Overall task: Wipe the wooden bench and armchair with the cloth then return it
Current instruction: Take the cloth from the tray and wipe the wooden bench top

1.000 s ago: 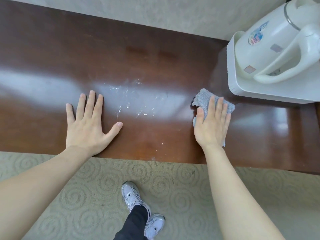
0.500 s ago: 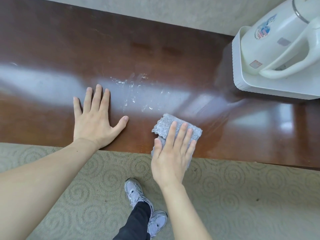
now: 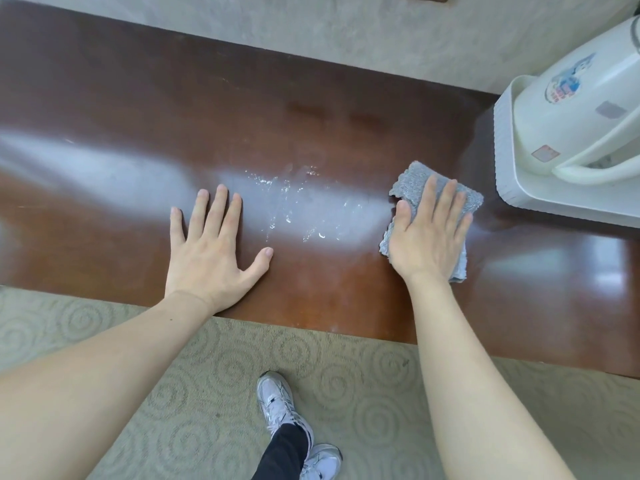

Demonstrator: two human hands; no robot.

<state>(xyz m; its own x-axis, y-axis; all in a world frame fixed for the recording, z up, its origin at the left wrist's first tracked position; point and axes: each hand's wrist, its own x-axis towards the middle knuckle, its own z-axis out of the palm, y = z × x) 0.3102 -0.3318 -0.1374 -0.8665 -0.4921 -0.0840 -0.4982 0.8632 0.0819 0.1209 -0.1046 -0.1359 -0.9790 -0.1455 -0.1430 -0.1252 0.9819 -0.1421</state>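
A glossy dark-brown wooden bench (image 3: pixel 121 126) runs across the view. My right hand (image 3: pixel 429 233) lies flat on a folded grey cloth (image 3: pixel 412 183), pressing it onto the bench top right of centre. My left hand (image 3: pixel 214 251) rests flat on the wood with fingers spread and nothing in it. Between the two hands, wet streaks and droplets (image 3: pixel 298 206) glisten on the surface. The armchair is out of view.
A white kettle (image 3: pixel 588 109) stands in a white tray (image 3: pixel 509 168) at the bench's right end, close to the cloth. A pale wall runs behind the bench. Patterned carpet (image 3: pixel 207 393) and my white sneakers (image 3: pixel 277 400) lie below the front edge.
My right hand slid the cloth from near the tray down-left to the bench's front edge, then back up and right beside the wet patch. My left hand stayed planted.
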